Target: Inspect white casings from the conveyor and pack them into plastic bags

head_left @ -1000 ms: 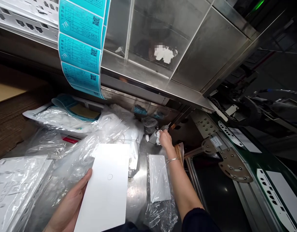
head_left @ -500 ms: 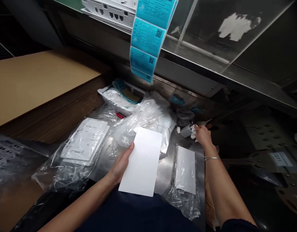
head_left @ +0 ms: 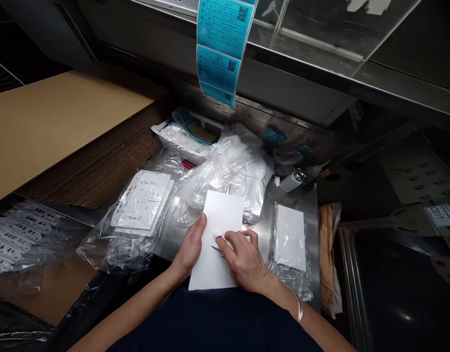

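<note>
Over a cluttered steel bench (head_left: pixel 308 198) (bags (head_left: pixel 225 173) crowding left and behind, bare metal only far right): gripping the white panel (head_left: pixel 221 215) by its edge, thumb on top, in the left hand (head_left: pixel 190 247); pressing a wipe (head_left: pixel 218 239) onto it under the right hand (head_left: pixel 245 261), fingers together.

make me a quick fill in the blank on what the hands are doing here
The left hand holds the white panel by its ____ edge.
The right hand presses a small white wad onto that ____.
A bracelet sits on the ____ wrist.
The other white panel, to the right, lies in a clear plastic ____.
Missing words: left; panel; right; bag.
</note>
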A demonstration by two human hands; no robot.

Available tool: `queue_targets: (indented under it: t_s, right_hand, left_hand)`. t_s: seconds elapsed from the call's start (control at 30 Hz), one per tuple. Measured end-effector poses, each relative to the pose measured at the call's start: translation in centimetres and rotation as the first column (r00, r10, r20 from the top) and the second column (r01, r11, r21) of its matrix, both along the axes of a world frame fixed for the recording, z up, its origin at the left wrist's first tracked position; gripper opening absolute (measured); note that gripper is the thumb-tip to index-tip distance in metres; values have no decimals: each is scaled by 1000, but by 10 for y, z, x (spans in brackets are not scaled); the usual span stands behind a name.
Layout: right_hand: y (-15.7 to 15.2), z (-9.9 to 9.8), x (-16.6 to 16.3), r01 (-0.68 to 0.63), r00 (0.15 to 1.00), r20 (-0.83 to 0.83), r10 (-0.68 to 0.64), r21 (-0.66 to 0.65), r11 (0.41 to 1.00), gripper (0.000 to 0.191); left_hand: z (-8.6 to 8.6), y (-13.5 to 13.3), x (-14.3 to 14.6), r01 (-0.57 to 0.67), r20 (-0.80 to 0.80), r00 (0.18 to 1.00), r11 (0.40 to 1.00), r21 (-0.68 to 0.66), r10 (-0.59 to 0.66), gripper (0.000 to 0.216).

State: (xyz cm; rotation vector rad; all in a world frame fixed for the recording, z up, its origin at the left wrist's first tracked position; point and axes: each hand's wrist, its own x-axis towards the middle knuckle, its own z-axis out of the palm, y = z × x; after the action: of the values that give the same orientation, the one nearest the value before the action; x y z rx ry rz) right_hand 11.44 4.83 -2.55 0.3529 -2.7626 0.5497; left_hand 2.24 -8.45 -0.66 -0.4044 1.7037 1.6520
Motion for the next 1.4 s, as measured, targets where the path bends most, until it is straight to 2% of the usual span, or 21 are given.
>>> queue_targets:
  t_s: [0.13, 0.3, 0.43, 0.57, 0.7, 0.83, 1.07, 1.27, 1.4]
  right_hand:
    - [-12, -3, 10, 138, 990, -5, -138, 24, 990, 34]
    - [-13, -3, 19, 107, 994, 14, -107, -19, 994, 36]
    - [-11, -4, 18, 192, 980, 57, -193, 20, 981, 43]
    - [-10, -3, 19, 145, 987, 63, -145, 6, 989, 46]
    - [-10, -1, 20, 172, 981, 88, -172, 8, 985, 48]
    - [-8, 0, 19, 144, 985, 95, -144, 8, 990, 48]
    - [-7, -3, 15, 160, 979, 126, -161, 22, 987, 50]
    - [-6, -4, 13, 204, 974, 103, -203, 2, 979, 44]
    - [-10, -6, 12, 152, 982, 114, -149, -14, 988, 45]
  left_hand:
    - [7, -7, 10, 9, -39, 999, 1000, 20, -8, 61]
    - [5, -11, 14, 20, -62, 998, 998, 59, -16, 60]
    - [2, -9, 15, 17, -51, 999, 994, 111, -12, 59]
    - [1, -9, 15, 11, -55, 998, 995, 98, -5, 61]
    - [1, -8, 15, 15, -69, 998, 988, 151, -4, 59]
    - [0, -7, 14, 28, -55, 998, 986, 163, -19, 59]
    - [-10, -9, 13, 29, -35, 999, 975, 219, -22, 59]
    - [-10, -9, 10, 34, -13, 999, 963, 268, -31, 55]
    - [-9, -9, 10, 26, -19, 1000, 971, 237, -22, 56]
